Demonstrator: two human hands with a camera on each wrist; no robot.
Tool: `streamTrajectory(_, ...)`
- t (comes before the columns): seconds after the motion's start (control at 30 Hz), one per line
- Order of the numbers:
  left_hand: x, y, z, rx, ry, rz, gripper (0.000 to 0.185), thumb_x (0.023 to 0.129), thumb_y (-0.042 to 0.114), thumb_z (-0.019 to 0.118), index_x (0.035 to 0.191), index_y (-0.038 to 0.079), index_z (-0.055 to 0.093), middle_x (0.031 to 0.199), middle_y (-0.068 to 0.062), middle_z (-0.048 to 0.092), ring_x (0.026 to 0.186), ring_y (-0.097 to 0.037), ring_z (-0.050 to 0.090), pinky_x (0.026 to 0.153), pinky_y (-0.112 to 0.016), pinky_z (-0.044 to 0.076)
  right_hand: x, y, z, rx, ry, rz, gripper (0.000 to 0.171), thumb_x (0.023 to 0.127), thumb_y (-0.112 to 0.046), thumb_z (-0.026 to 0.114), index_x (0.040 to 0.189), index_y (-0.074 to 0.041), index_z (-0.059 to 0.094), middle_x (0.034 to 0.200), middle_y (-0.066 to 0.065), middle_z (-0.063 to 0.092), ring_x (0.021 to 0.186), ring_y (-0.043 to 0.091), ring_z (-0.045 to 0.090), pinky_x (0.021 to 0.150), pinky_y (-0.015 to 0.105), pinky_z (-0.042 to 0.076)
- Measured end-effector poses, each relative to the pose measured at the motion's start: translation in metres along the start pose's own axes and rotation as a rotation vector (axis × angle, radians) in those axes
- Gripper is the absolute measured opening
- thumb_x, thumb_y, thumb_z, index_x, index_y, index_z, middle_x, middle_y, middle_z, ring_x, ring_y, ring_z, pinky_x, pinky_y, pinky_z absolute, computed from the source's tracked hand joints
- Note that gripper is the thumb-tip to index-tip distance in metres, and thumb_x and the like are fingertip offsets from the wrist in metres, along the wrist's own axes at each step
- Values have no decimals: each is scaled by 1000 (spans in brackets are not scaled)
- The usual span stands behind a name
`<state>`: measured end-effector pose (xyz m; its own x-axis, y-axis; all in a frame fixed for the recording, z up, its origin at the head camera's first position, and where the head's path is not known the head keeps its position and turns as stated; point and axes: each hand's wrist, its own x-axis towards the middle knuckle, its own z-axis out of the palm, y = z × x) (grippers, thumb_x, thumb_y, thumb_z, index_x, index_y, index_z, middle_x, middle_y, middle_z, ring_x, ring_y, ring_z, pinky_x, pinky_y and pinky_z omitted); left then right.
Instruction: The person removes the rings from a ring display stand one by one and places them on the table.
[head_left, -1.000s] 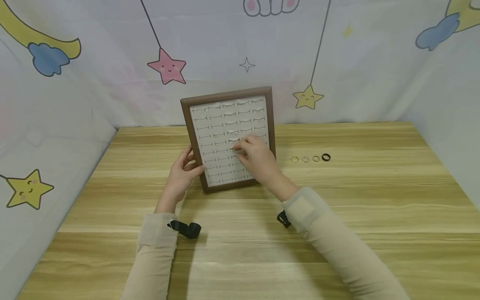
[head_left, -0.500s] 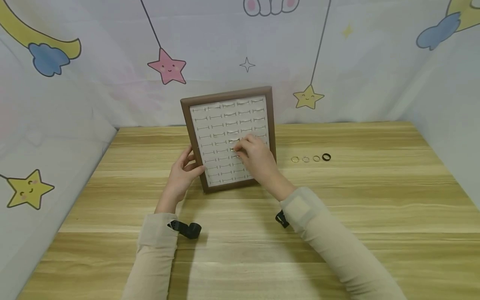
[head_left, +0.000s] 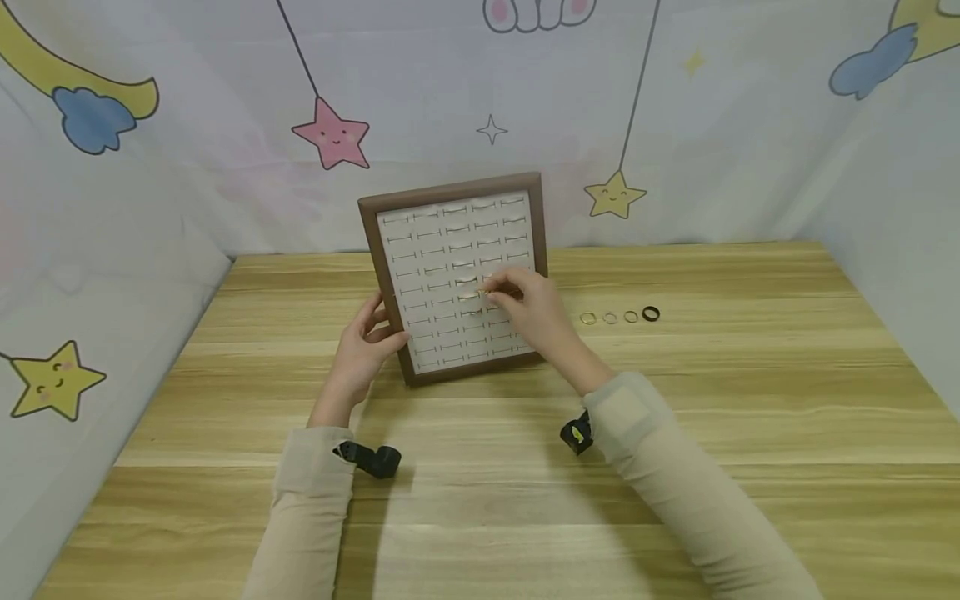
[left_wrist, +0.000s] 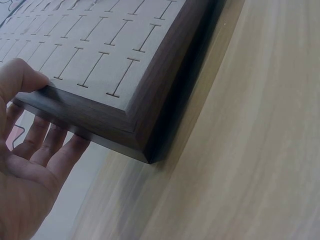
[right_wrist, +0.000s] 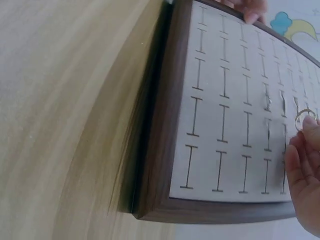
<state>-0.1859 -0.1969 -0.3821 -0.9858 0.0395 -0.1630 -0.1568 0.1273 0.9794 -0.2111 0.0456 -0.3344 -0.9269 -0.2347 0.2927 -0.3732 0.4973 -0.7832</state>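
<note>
A ring display board (head_left: 462, 186) with a brown wooden frame and a pale slotted pad stands tilted on the table. My left hand (head_left: 357, 358) grips its left edge, thumb (left_wrist: 34, 81) on the front and fingers behind. In front of the pad, my right hand (head_left: 536, 317) pinches a thin gold ring (right_wrist: 297, 121) between thumb and finger. The ring is just off the slots, seen nearly edge-on in the head view. A small silvery ring-like glint (right_wrist: 268, 103) shows in one slot near the middle. Part of the pad's right side is hidden behind the right hand.
To the right of the board lie a gold ring (head_left: 588, 318), two thin pale rings (head_left: 611, 317) and a black ring (head_left: 651, 314) in a row on the wooden table (head_left: 480, 517). A printed curtain (head_left: 420, 100) hangs behind.
My right hand has drawn back to the right from the middle slots, with the gold ring now showing in its pinch. The left hand and the board hold still.
</note>
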Motion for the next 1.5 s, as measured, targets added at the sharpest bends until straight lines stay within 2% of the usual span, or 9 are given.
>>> streamTrajectory(0.13,0,0,0,7,3,0,81,91,-1,55,155,21,12,147,-15,35,131,-30,44,105,-41,39,2,3,-12,91,37,85,15,90,-10,63,101,-1,68,103,13,68,93,22,62,85,33,51)
streamTrajectory(0.37,-1,1,0,7,4,3,81,91,-2,55,155,21,12,147,-16,35,131,-31,44,107,-43,38,4,11,-36,180,87,216,27,91,-23,64,112,-5,66,112,11,66,100,18,60,88,30,49)
streamTrajectory(0.47,-1,1,0,7,6,2,81,91,-2,55,155,21,12,147,-16,35,132,-32,44,108,-44,37,5,19,-47,233,107,254,30,91,-22,64,115,-5,64,113,10,65,95,9,61,87,27,50)
streamTrajectory(0.57,-1,1,0,5,6,2,80,91,-2,55,155,21,13,147,-16,35,131,-32,44,108,-44,37,4,26,-57,252,128,283,32,92,-22,63,119,-4,63,114,10,65,92,7,63,89,26,52)
streamTrajectory(0.73,-2,1,0,8,6,2,80,91,-2,55,155,21,12,146,-16,36,131,-31,44,107,-42,38,1,39,-74,233,157,321,38,93,-28,61,122,-3,61,107,0,66,88,4,63,91,27,51)
streamTrajectory(0.9,-2,1,0,4,5,2,81,91,-1,56,155,21,12,146,-16,36,131,-30,44,107,-42,38,-3,56,-89,233,205,341,39,93,-26,62,121,0,61,88,-18,63,81,-2,63,82,17,52)
streamTrajectory(1.0,-2,1,0,2,-1,-2,80,91,-1,56,155,21,12,146,-15,36,131,-30,44,107,-42,37,-7,67,-98,223,231,368,39,93,-24,61,122,2,60,82,-23,62,77,-5,62,75,11,50)
streamTrajectory(1.3,-2,2,1,11,2,-4,80,91,-1,55,155,22,12,145,-15,36,128,-28,45,104,-38,39,-21,103,-124,184,295,491,39,94,-17,59,124,7,57,80,-20,57,68,-11,60,70,8,51)
streamTrajectory(1.5,-1,2,0,8,3,-5,80,91,-2,55,155,22,12,146,-15,35,129,-30,45,106,-41,38,-32,125,-135,124,282,557,39,95,-13,56,126,10,55,71,-25,53,65,-12,58,69,7,51)
